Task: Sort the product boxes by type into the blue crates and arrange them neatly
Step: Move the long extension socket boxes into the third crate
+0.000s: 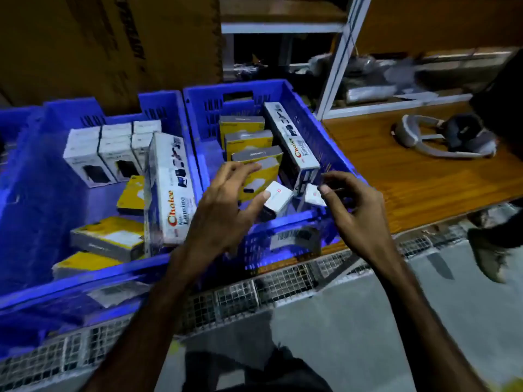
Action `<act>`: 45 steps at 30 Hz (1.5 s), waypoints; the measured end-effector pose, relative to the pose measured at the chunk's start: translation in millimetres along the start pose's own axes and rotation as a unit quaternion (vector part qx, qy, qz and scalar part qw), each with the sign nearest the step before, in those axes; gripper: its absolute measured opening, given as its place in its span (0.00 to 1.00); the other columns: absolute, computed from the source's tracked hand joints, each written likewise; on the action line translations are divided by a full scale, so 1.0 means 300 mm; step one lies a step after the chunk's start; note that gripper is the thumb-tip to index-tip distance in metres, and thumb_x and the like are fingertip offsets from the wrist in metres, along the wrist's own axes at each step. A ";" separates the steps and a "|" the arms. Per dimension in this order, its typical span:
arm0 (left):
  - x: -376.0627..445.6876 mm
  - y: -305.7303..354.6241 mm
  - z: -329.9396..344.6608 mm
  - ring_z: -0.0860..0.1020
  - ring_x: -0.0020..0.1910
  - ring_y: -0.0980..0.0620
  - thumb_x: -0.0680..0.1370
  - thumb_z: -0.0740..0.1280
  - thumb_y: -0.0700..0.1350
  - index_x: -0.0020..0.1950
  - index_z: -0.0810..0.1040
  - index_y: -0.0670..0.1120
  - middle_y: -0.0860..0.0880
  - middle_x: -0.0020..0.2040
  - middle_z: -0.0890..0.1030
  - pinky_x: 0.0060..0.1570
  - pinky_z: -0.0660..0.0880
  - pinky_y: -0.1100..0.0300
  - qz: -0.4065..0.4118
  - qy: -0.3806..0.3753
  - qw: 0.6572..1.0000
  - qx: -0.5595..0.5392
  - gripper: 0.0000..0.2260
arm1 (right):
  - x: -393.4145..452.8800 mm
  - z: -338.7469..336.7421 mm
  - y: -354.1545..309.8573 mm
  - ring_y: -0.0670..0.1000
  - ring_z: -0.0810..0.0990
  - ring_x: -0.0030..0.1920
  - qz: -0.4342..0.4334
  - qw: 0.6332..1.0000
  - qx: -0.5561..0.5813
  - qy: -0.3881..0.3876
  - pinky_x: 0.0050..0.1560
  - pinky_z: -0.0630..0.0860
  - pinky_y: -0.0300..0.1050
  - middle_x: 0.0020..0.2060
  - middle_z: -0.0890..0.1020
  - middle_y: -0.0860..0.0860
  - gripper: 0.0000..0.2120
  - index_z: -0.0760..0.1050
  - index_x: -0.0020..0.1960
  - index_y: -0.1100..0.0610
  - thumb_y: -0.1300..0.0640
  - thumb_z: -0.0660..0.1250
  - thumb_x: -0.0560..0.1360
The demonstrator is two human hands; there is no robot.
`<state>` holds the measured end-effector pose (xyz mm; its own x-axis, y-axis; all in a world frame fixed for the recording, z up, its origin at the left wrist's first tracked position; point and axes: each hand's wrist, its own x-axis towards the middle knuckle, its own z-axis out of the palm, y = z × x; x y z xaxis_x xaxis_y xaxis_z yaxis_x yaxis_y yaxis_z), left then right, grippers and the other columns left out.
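Both hands are over the right crate (pixel 325 142). Left hand (pixel 226 205) has its fingers spread pretty loose, thumb touching a small white box (pixel 278 198), fingertips resting on a yellow box (pixel 254 179). Right hand (pixel 351 205) is curled, pinching a second white box (pixel 312 195) near the front wall. Left crate (pixel 34 176) has white boxes (pixel 113 149) stacked at the back, yellow ones (pixel 107 240) loose up front, and a long Choice box (pixel 169 190) leaning on the divider.

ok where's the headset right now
In the head view, the headset lies on the wooden shelf at the right, beyond the right blue crate.
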<state>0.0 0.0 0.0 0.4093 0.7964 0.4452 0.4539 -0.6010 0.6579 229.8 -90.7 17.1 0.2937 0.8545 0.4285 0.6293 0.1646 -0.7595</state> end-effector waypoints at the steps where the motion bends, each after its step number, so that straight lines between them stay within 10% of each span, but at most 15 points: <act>1: 0.021 0.002 0.027 0.77 0.56 0.53 0.81 0.71 0.53 0.73 0.75 0.50 0.51 0.65 0.75 0.56 0.77 0.49 -0.012 -0.013 1.000 0.004 0.21 | 0.028 -0.020 0.028 0.38 0.84 0.46 -0.009 1.000 -0.012 -0.008 0.43 0.80 0.38 0.48 0.85 0.39 0.07 0.82 0.58 0.54 0.57 0.70 0.81; 8: 0.124 -0.007 0.143 0.77 0.63 0.50 0.79 0.72 0.58 0.77 0.69 0.55 0.54 0.69 0.69 0.65 0.75 0.47 -0.139 -0.151 0.978 0.034 0.28 | 0.238 -0.086 0.169 0.48 0.85 0.53 -0.101 0.957 -0.157 -0.222 0.52 0.81 0.54 0.52 0.86 0.46 0.14 0.80 0.60 0.49 0.46 0.70 0.78; 13: 0.212 -0.024 0.202 0.73 0.72 0.42 0.68 0.66 0.75 0.80 0.61 0.59 0.48 0.76 0.64 0.66 0.74 0.40 -0.192 -0.276 0.932 0.138 0.44 | 0.357 -0.069 0.199 0.54 0.83 0.60 -0.116 0.836 -0.357 -0.400 0.52 0.80 0.50 0.58 0.85 0.46 0.22 0.76 0.65 0.45 0.41 0.74 0.74; 19: 0.262 -0.018 0.254 0.69 0.74 0.36 0.72 0.72 0.69 0.82 0.53 0.57 0.42 0.79 0.64 0.68 0.72 0.40 -0.196 -0.362 0.869 0.274 0.46 | 0.401 -0.012 0.153 0.58 0.83 0.59 -0.173 0.694 -0.535 -0.449 0.50 0.76 0.51 0.59 0.83 0.54 0.19 0.74 0.67 0.51 0.53 0.69 0.77; 23: 0.278 -0.051 0.270 0.76 0.63 0.40 0.72 0.76 0.62 0.78 0.60 0.51 0.42 0.69 0.75 0.56 0.77 0.47 -0.211 -0.380 0.868 0.239 0.42 | 0.390 0.041 0.134 0.57 0.82 0.63 -0.148 0.654 -0.567 -0.479 0.68 0.73 0.58 0.62 0.83 0.54 0.15 0.76 0.64 0.56 0.58 0.68 0.78; 26: 0.285 -0.057 0.242 0.82 0.46 0.43 0.70 0.78 0.57 0.69 0.67 0.51 0.44 0.58 0.80 0.37 0.81 0.49 -0.244 -0.341 0.894 0.160 0.33 | 0.394 0.050 0.123 0.57 0.83 0.61 -0.113 0.691 -0.539 -0.468 0.66 0.74 0.55 0.62 0.83 0.55 0.18 0.78 0.62 0.53 0.44 0.69 0.77; 37: 0.260 -0.055 -0.094 0.84 0.53 0.46 0.68 0.78 0.53 0.64 0.69 0.64 0.52 0.58 0.83 0.47 0.84 0.41 -0.218 -0.054 0.971 -0.078 0.29 | 0.439 -0.028 0.071 0.50 0.83 0.49 -0.021 0.962 -0.186 -0.199 0.48 0.82 0.54 0.54 0.86 0.47 0.38 0.77 0.65 0.45 0.21 0.67 0.65; 45: 0.108 -0.082 -0.188 0.75 0.22 0.43 0.79 0.74 0.45 0.70 0.68 0.51 0.44 0.54 0.86 0.20 0.70 0.59 -0.289 0.069 0.908 -0.296 0.23 | 0.276 0.065 0.087 0.56 0.86 0.53 0.167 0.969 0.179 -0.028 0.51 0.82 0.57 0.53 0.86 0.57 0.25 0.75 0.70 0.49 0.43 0.74 0.76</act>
<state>-42.5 44.3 32.6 0.1167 0.9926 -0.0337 0.0388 0.0293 0.9988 256.4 -6.0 23.2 0.3917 0.9136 0.1096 0.2134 0.0256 -0.9766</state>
